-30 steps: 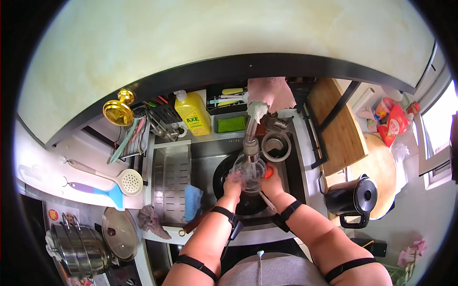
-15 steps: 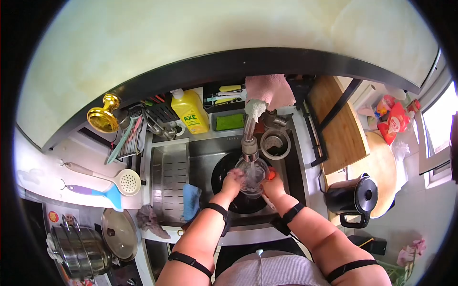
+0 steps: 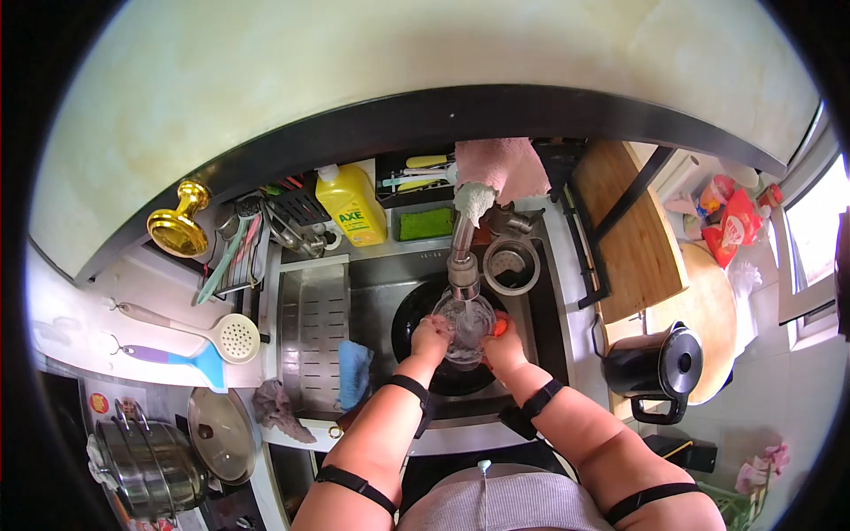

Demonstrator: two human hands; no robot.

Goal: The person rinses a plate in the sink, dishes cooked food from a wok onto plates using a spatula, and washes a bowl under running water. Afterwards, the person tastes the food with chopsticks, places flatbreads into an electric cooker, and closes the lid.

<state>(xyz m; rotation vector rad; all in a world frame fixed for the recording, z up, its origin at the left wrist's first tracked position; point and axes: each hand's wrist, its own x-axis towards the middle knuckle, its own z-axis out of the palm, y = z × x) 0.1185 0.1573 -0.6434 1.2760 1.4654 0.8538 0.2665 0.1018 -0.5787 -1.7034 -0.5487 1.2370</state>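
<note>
Under the faucet (image 3: 464, 281), water falls into a clear bowl (image 3: 469, 324) held above a black wok (image 3: 409, 310) in the sink. My left hand (image 3: 431, 337) grips the bowl's left side, its fingers curled at the rim. On the other side, my right hand (image 3: 505, 343) is closed at the bowl's edge. A small orange-red object (image 3: 501, 325) shows at the right fingers; its kind cannot be made out. Both hands partly hide the bowl and the wok.
Left in the sink sits a slotted metal tray (image 3: 312, 336) with a blue cloth (image 3: 354, 373). A metal strainer cup (image 3: 511, 265) stands right of the faucet. Behind are a yellow detergent bottle (image 3: 352, 208) and green sponge (image 3: 425, 225). A black kettle (image 3: 651, 365) is at right.
The bowl and both hands have shifted very slightly under the running water. The orange-red object stays at my right hand.
</note>
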